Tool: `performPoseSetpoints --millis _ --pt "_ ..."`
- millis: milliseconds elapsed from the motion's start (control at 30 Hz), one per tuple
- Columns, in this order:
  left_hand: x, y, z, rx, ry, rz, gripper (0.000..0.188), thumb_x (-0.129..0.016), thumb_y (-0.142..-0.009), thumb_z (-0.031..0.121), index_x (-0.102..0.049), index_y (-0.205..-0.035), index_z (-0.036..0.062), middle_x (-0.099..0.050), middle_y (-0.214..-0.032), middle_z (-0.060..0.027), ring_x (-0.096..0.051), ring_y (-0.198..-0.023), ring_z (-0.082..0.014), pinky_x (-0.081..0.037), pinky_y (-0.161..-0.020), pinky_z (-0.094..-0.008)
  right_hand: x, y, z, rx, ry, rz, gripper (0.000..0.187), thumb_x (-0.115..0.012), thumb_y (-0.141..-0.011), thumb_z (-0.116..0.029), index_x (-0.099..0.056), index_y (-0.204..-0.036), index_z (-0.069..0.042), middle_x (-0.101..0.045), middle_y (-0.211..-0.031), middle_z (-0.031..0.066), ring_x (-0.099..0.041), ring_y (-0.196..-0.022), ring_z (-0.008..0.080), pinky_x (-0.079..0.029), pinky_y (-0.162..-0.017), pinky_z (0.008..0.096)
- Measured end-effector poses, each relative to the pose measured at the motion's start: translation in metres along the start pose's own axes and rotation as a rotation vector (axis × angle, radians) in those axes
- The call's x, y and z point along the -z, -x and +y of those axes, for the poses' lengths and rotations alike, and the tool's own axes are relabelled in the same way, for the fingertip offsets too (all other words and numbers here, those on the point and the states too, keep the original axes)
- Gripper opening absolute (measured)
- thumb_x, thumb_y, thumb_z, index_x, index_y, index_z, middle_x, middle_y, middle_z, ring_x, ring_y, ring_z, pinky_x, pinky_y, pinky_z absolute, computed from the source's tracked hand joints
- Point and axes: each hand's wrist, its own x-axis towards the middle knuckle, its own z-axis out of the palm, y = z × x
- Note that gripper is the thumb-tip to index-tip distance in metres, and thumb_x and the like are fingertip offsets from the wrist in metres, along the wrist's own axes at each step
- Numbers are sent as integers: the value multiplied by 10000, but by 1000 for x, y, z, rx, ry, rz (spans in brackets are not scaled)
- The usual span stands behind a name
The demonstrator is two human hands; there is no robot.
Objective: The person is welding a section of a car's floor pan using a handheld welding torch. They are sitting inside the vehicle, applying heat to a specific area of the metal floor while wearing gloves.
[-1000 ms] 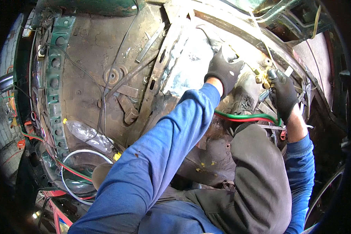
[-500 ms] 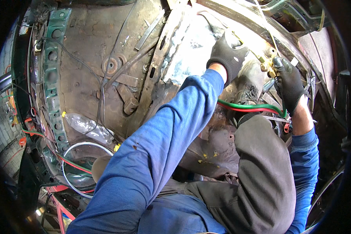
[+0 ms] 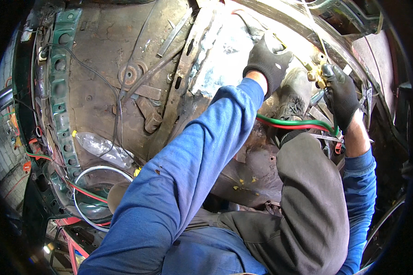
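Observation:
My right hand (image 3: 342,91), in a dark glove, is wrapped round a brass gas torch (image 3: 317,76) with valve knobs. Its thin tube runs up and left over a brightly lit patch of metal. Green and red hoses (image 3: 298,123) lead to the torch's rear, below the right wrist. My left hand (image 3: 270,62), also gloved, is closed beside the tube's far end above the pale, scraped metal panel (image 3: 225,55). The back of the glove hides what its fingers hold. A thin dark wire (image 3: 243,19) comes down near those fingers.
Bare car-body floor surrounds me. At left lie a clear plastic bottle (image 3: 103,149), a round abrasive disc (image 3: 131,74), a hammer (image 3: 150,117) and loose cables (image 3: 94,71). A coiled pale hose (image 3: 78,195) sits lower left. My shoe (image 3: 293,98) stands between the hands; metal tools (image 3: 368,98) lie right.
My right hand and the torch have shifted and turned slightly, showing more of the brass valves. My left hand stays almost in place.

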Motion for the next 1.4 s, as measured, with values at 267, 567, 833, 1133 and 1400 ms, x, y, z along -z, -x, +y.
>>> performPoseSetpoints --millis 267,567,833,1133,1400 --pt "0 -1 -3 74 28 -13 429 -772 -870 171 -637 -1238 -3 -781 -1107 -164 -752 -1032 -272 -573 -946 -370 2 0 -5 61 143 -7 518 -504 -1126 -461 -649 -998 20 -589 -748 91 -491 -691 170 -438 -644 367" --pt "-2 -3 -4 90 13 -15 428 -776 -870 165 -639 -1237 -6 -782 -1093 -182 -759 -1030 -278 -579 -934 -376 -2 -1 6 7 -28 42 555 -519 -1106 -530 -648 -965 -9 -534 -723 26 -433 -665 136 -391 -601 351" --pt "0 0 -2 35 -1 -1 407 -778 -873 165 -646 -1218 -6 -784 -1085 -178 -764 -1009 -285 -584 -920 -381 1 1 -3 -78 36 -16 562 -508 -1113 -529 -672 -979 -8 -582 -764 33 -474 -705 140 -427 -632 355" --pt "1 -2 -2 98 0 -20 396 -776 -879 153 -645 -1218 -4 -785 -1083 -176 -763 -1024 -273 -584 -928 -377 1 3 -9 32 24 -19 545 -500 -1124 -488 -714 -1132 12 -736 -962 102 -623 -876 142 -519 -831 343" --pt "-1 -2 -4 65 11 -7 408 -782 -875 169 -651 -1221 -2 -780 -1098 -182 -759 -1026 -279 -582 -934 -383 0 2 -8 -23 5 -28 534 -502 -1125 -477 -716 -1100 11 -719 -931 74 -598 -845 136 -508 -798 347"
